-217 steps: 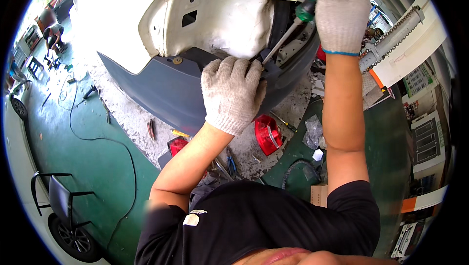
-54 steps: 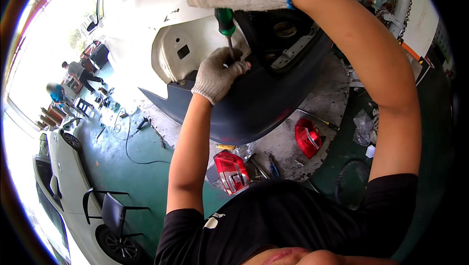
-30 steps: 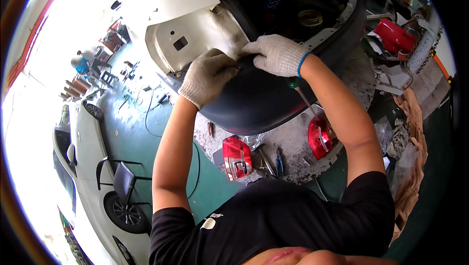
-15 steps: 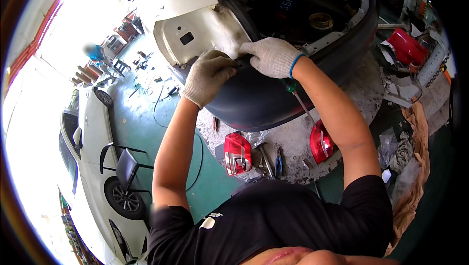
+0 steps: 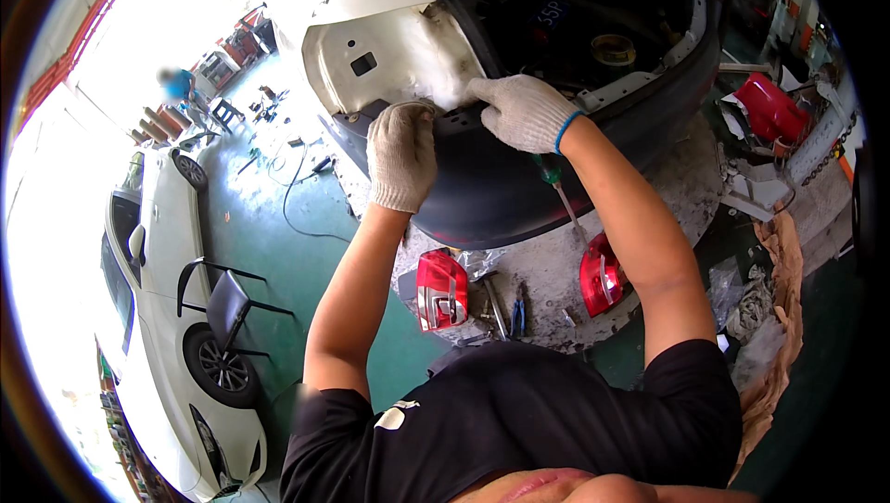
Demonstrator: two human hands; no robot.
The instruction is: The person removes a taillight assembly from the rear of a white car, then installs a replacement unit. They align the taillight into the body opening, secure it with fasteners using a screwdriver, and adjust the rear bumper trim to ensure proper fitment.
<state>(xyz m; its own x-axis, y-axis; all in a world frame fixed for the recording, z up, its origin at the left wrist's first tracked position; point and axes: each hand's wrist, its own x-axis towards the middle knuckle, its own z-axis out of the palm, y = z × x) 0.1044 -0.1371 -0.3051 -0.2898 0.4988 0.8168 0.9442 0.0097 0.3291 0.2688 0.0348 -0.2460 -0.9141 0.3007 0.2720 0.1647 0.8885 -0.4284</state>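
Both my hands wear pale knitted gloves and work at the top edge of a dark car bumper (image 5: 501, 192), just below a white lamp recess (image 5: 389, 63). My left hand (image 5: 402, 158) is upright at that edge, fingers curled in; whatever they may pinch is hidden. To its right, my right hand (image 5: 527, 114) is closed around a screwdriver (image 5: 551, 172), with the index finger reaching toward the recess's lower corner. The screwdriver's green handle shows under the palm, its shaft slanting down to the right. Two red tail lamps lie below, the left one (image 5: 442, 290) and the right one (image 5: 603, 276).
A hammer (image 5: 496, 306) and blue-handled pliers (image 5: 518, 310) lie between the lamps. A black chair (image 5: 227, 308) and a white car (image 5: 167, 318) stand at left. Crumpled brown paper (image 5: 783, 290) and scrap parts lie at right. A person in blue (image 5: 176, 86) is far off.
My left hand has turned more upright and drawn its fingers in at the bumper's edge. My right hand keeps the screwdriver and has shifted slightly right. The whole view has moved a little.
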